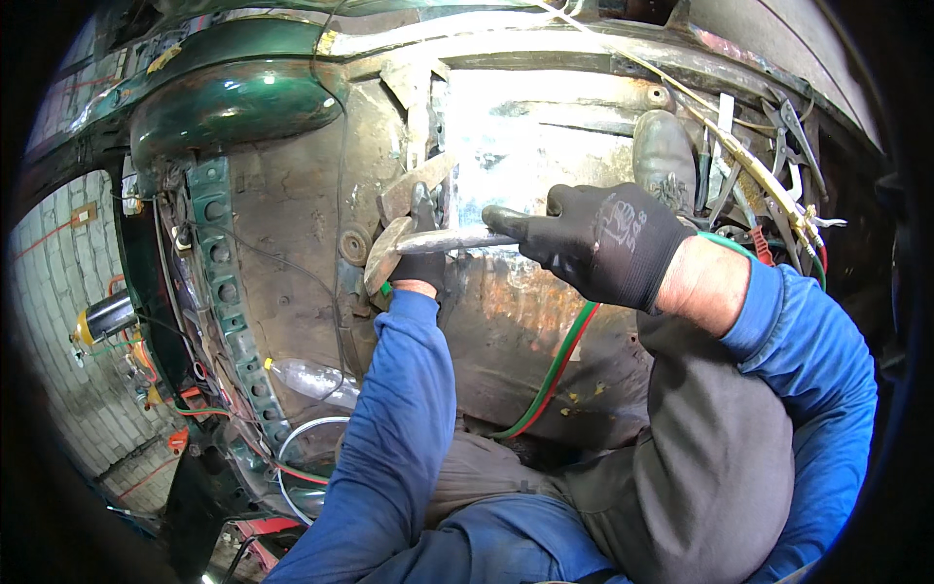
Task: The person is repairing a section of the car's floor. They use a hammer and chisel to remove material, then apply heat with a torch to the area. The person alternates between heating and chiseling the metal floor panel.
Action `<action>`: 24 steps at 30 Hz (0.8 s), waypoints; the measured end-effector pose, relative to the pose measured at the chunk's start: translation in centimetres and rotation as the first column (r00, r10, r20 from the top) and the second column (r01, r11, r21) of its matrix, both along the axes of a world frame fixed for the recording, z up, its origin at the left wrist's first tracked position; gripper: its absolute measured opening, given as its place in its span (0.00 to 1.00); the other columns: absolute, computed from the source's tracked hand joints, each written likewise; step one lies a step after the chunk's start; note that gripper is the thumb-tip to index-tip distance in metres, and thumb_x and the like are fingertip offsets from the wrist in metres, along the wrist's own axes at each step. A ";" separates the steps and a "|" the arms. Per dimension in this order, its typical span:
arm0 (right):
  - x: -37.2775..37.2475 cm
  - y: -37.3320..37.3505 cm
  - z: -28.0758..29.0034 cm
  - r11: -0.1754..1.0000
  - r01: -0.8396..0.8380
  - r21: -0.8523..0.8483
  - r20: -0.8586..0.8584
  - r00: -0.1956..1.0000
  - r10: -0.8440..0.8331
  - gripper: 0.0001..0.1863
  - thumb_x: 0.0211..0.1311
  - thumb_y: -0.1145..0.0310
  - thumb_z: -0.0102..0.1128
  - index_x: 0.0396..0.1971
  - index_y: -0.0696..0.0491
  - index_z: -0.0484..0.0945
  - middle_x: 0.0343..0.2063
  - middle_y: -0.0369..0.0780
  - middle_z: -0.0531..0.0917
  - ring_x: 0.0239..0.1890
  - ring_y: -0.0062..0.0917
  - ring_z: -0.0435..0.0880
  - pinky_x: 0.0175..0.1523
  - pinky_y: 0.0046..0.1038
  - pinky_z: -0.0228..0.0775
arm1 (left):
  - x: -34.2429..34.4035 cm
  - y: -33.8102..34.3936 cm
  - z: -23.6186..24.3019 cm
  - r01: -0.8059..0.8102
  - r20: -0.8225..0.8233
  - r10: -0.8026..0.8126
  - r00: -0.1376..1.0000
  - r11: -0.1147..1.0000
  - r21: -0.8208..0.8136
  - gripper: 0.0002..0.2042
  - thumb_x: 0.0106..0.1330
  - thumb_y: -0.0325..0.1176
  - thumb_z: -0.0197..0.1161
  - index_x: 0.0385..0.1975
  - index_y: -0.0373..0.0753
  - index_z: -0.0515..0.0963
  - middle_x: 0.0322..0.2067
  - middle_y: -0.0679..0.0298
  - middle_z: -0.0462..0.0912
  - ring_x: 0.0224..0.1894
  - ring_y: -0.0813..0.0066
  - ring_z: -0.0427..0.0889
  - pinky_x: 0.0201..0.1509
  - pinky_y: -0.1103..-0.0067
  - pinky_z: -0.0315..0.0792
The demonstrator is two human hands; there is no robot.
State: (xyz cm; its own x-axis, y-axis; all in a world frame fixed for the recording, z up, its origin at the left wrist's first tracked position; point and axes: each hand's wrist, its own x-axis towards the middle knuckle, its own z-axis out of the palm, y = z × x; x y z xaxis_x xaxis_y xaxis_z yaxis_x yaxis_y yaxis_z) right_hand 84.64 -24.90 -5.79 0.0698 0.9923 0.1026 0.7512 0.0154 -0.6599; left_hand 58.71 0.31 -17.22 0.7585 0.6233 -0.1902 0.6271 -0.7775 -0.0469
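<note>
My right hand (608, 238), in a black glove, is wrapped round the handle of a hammer (457, 239). The hammer's worn, light-coloured head (385, 257) is to the left, in front of my left hand. My left hand (424, 255), gloved in black too, has a finger laid over a flat, worn metal piece (401, 198) with an angled end. The hammer hides the rest of that grip. Both hands are above a rusty car floor (292, 224), beside a bright bare-metal panel (530, 165).
A clear plastic bottle (313, 381) lies at left by the perforated green sill (226, 287). Green and red hoses (562, 362) cross the floor. Locking pliers (800, 146) and other tools lie right of my boot (664, 156). A thin black cable (341, 195) runs at left.
</note>
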 end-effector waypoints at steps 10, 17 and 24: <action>1.7 -1.5 -2.7 0.981 0.128 -0.148 -0.223 0.962 -0.159 0.20 0.76 0.56 0.61 0.63 0.43 0.83 0.41 0.46 0.90 0.44 0.44 0.90 0.50 0.43 0.82 | 0.0 -3.9 5.1 -0.023 0.566 0.239 0.789 0.932 -0.362 0.13 0.74 0.27 0.61 0.55 0.35 0.84 0.44 0.52 0.91 0.47 0.56 0.91 0.54 0.67 0.81; 1.9 -1.4 -5.6 0.852 0.273 -0.447 -0.181 0.905 -0.385 0.23 0.79 0.57 0.57 0.67 0.50 0.78 0.52 0.54 0.87 0.55 0.48 0.87 0.61 0.42 0.78 | -3.0 -4.7 6.6 -0.297 0.123 0.646 0.753 0.500 -0.813 0.11 0.78 0.34 0.64 0.45 0.30 0.84 0.36 0.60 0.90 0.34 0.74 0.90 0.38 0.76 0.82; 2.9 1.1 -9.1 0.794 0.229 -0.564 -0.187 0.900 -0.393 0.17 0.75 0.64 0.51 0.56 0.54 0.81 0.46 0.55 0.87 0.53 0.53 0.86 0.58 0.46 0.78 | -4.5 -5.2 6.6 -0.326 -0.098 0.432 0.897 0.494 -0.806 0.15 0.78 0.41 0.64 0.45 0.31 0.82 0.36 0.58 0.88 0.31 0.74 0.85 0.36 0.72 0.78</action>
State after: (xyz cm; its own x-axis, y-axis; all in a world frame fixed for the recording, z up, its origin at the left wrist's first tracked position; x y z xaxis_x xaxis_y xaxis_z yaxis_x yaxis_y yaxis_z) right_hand 87.53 -23.82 -14.89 0.3283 0.8076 -0.4899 0.4356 -0.5896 -0.6802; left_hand 54.17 -4.89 -10.64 0.5337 0.4923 -0.6876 0.8300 -0.1490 0.5376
